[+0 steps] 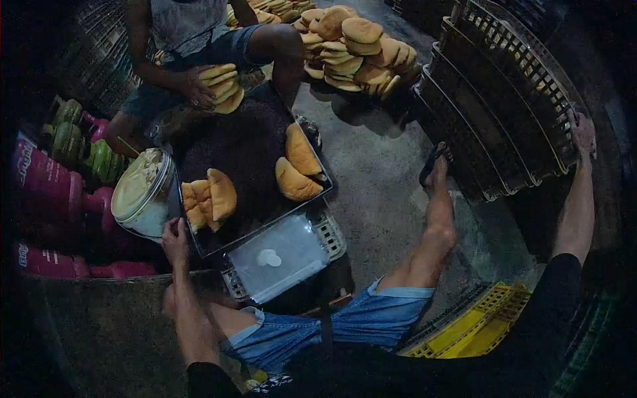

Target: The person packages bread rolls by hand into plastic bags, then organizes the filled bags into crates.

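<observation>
My left hand (175, 243) is at the left edge of a dark tray (242, 149), just below a white bucket (142, 192) of pale cream. Its fingers are curled, and what they hold, if anything, is hidden. Split bread buns (211, 199) lie on the tray near that hand, with more bun halves (298, 176) along the right edge. Out to the far right, my right hand (583, 134) grips the rim of a tall dark plastic crate (491, 106) in a stack. In front of my lap, clear plastic bags (279, 255) with a white piece on top rest on a pale crate (330, 235).
Across the tray a seated person's hand (201, 89) holds several flat buns (222, 87). A large heap of buns (361, 50) is on the floor behind. Pink packages (53, 179) and green ones (70, 126) are at left; a yellow crate (474, 325) stands beside my right leg.
</observation>
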The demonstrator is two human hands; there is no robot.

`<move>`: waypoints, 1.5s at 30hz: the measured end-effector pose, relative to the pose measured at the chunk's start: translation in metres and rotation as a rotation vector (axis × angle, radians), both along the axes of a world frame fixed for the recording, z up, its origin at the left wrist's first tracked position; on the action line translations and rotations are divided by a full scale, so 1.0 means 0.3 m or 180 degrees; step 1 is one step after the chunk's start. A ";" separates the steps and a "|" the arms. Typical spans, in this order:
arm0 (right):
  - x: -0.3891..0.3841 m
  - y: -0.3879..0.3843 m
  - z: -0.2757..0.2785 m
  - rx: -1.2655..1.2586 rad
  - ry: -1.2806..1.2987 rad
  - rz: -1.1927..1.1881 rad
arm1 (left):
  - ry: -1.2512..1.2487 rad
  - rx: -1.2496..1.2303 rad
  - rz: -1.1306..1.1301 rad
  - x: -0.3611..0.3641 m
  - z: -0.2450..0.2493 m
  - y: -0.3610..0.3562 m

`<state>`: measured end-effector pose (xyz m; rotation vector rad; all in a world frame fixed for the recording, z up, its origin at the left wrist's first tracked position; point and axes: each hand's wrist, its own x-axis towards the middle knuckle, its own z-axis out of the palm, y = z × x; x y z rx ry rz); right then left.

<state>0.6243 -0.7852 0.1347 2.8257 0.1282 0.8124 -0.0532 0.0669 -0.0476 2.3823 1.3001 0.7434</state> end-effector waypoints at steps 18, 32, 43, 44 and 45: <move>-1.291 0.172 0.542 0.0529 0.0257 -0.0446 | -0.1836 -0.1660 -0.1819 0.199 0.219 0.260; -1.636 0.521 0.814 0.1355 0.0067 0.0300 | -0.0793 -0.0516 -0.1960 0.101 0.310 -0.001; -1.426 0.927 0.834 0.3210 0.1021 0.1577 | 0.0035 -0.0497 -0.2004 0.009 0.236 -0.075; -1.364 0.972 0.809 0.3395 0.1168 0.1656 | -0.0041 -0.0535 -0.2068 -0.007 0.267 -0.109; -1.297 1.022 0.780 0.3532 0.1311 0.1723 | -0.0045 -0.0581 -0.2081 -0.003 0.267 -0.115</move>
